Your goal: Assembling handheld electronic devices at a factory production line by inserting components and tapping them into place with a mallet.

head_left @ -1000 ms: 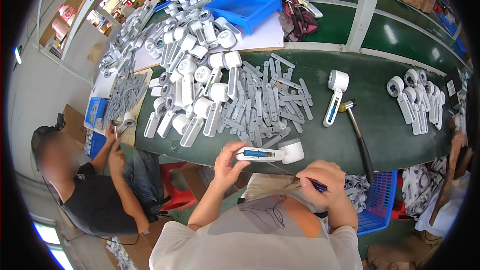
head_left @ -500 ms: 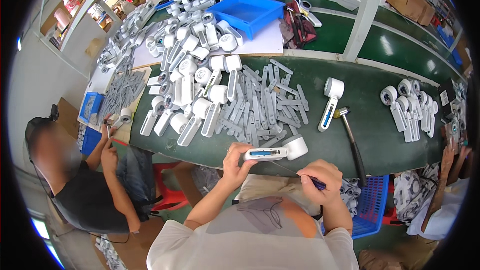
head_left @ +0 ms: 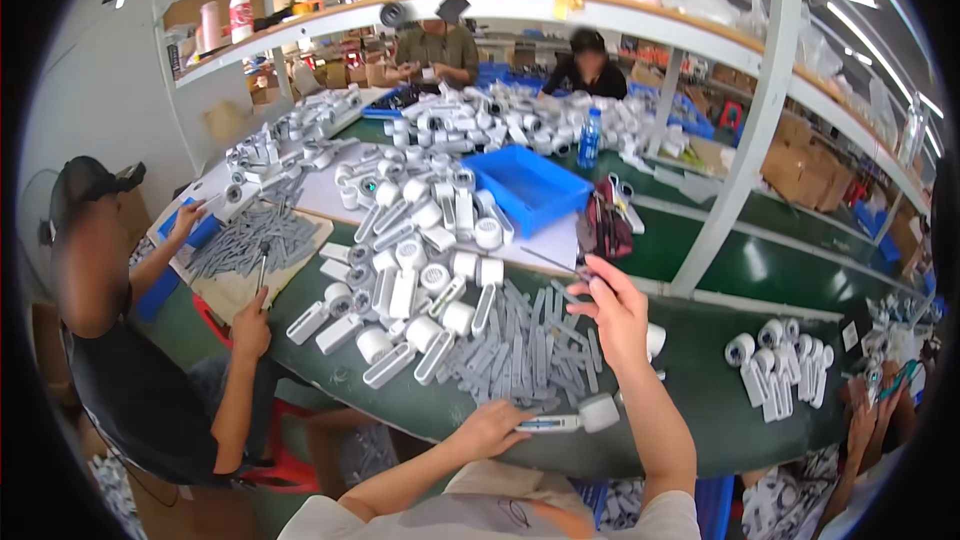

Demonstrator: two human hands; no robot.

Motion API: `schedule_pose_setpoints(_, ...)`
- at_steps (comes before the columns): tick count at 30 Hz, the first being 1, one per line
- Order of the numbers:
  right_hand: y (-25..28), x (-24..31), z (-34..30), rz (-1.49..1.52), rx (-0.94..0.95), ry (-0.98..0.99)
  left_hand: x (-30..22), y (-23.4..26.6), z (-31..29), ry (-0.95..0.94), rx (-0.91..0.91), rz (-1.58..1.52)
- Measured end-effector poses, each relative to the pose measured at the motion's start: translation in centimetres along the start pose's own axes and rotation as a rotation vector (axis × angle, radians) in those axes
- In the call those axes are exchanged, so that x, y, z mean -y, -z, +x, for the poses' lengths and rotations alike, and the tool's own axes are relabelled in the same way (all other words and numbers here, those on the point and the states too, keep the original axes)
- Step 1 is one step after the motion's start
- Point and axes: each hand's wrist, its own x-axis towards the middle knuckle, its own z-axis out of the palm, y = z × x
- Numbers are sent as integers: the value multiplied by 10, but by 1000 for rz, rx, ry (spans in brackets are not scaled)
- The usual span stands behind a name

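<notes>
My left hand (head_left: 490,428) rests low at the table's near edge, its fingers closed on the handle of a white handheld fan (head_left: 600,412). The fan lies on its side with its round head to the right, and the handle's open face shows a blue strip inside. Raised above the table, my right hand (head_left: 615,312) grips a screwdriver (head_left: 548,259) whose thin shaft points up and left; most of its grip is hidden by the fingers. Loose grey handle covers (head_left: 525,345) lie heaped beyond the held fan. Another white fan (head_left: 655,340) is partly hidden behind my right forearm.
White fans (head_left: 435,278) are piled left of the covers. Beyond stand a blue tray (head_left: 530,190), a bottle (head_left: 590,138) and a maroon bag (head_left: 606,220). More fans (head_left: 782,370) lie right. A shelf post (head_left: 745,140) rises behind. Co-workers sit at both sides.
My right hand has lifted the screwdriver away from the fan, up and forward. My left hand keeps hold of the fan. The view has tilted up, showing the shelf and people beyond.
</notes>
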Motion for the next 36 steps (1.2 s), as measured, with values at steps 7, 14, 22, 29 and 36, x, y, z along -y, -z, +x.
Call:
schedule_pose_setpoints(7, -56, -1, 135, -272, -6, 180, 16, -5, -6, -99, -7, -14)
schedule_pose_setpoints(14, -137, -10, 248, -147, 147, 109, 15, -4, -6, -97, -47, -42)
schedule_pose_setpoints(22, -239, -34, 341, -64, 97, 283, 17, 5, -7, -70, -35, -67)
schedule_pose_setpoints(29, -257, -43, 364, -246, 153, 256, 15, 4, -13, -27, 11, -25)
schedule_pose_setpoints(36, -168, -72, 341, -530, 125, 52, 17, 1, -13, 18, 96, -25)
